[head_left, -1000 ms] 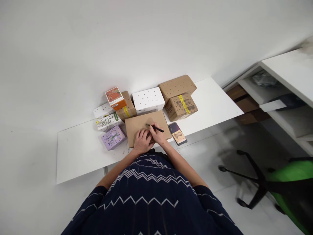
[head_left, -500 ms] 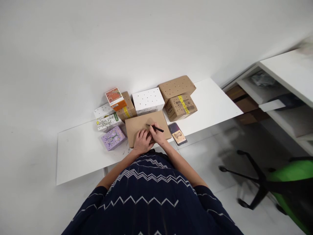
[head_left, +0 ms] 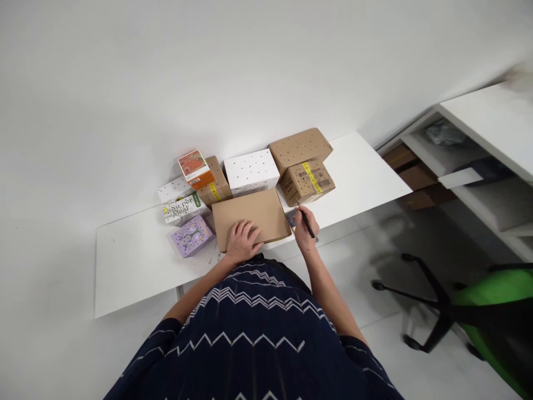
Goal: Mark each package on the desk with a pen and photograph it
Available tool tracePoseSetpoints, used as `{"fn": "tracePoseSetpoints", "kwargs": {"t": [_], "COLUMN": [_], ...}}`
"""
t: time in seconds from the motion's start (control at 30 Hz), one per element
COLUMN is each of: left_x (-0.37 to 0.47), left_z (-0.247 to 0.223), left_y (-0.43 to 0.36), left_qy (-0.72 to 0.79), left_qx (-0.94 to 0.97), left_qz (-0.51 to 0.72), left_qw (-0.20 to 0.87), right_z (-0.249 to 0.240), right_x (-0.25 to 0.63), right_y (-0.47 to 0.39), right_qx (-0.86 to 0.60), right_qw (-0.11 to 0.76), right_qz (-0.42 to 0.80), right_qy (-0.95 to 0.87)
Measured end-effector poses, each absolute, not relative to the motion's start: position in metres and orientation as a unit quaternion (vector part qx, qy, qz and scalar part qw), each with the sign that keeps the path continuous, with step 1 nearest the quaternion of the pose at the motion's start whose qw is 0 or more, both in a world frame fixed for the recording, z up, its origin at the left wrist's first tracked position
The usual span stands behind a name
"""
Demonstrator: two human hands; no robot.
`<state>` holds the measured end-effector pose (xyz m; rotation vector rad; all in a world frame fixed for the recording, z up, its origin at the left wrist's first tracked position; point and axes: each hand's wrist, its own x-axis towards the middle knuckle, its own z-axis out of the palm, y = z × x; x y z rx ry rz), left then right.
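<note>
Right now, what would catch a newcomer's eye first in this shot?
Probably the flat brown cardboard box at the near edge of the white table, with the left hand resting flat on it. Just right of it, the right hand holds a black pen over a phone that it mostly hides. Behind, a cluster of smaller boxes lines the wall.

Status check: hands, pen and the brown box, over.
Left hand flat on brown box. Right hand grips pen, off the box, over the phone.
</note>
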<state>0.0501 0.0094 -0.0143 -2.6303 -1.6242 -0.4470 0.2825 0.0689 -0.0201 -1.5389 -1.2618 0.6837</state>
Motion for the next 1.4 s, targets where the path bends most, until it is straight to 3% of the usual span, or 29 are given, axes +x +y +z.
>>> {"fn": "tracePoseSetpoints", "kwargs": {"t": [0.23, 0.3, 0.4, 0.6, 0.8, 1.23, 1.3, 1.4], "left_x": [0.046, 0.046, 0.046, 0.047, 0.048, 0.048, 0.048, 0.049], "left_z": [-0.013, -0.013, -0.014, -0.014, -0.013, -0.013, -0.013, -0.012], "left_y": [0.012, 0.012, 0.011, 0.01, 0.01, 0.009, 0.01, 0.015], "left_qy": [-0.516, -0.514, -0.514, -0.519, -0.522, -0.519, -0.522, -0.527], "left_qx": [-0.846, -0.847, -0.846, -0.843, -0.842, -0.842, -0.841, -0.839], "left_qz": [-0.139, -0.137, -0.138, -0.139, -0.135, -0.149, -0.144, -0.135], "left_qw": [0.005, 0.009, 0.019, 0.019, -0.001, 0.006, -0.001, -0.006], "right_z": [-0.069, -0.075, -0.08, -0.087, -0.105, -0.101, -0.097, -0.09], "right_x": [0.319, 0.311, 0.298, 0.297, 0.32, 0.333, 0.333, 0.339], "right_y": [0.064, 0.068, 0.078, 0.087, 0.062, 0.035, 0.024, 0.006], "right_qx": [-0.589, -0.581, -0.582, -0.595, -0.76, -0.779, -0.794, -0.786], "right_qw": [0.068, -0.007, -0.052, -0.033, 0.021, 0.032, 0.071, 0.212], "right_qz": [0.276, 0.28, 0.289, 0.289, 0.16, 0.233, 0.263, 0.417], "right_qy": [-0.757, -0.764, -0.758, -0.749, -0.63, -0.582, -0.543, -0.404]}}
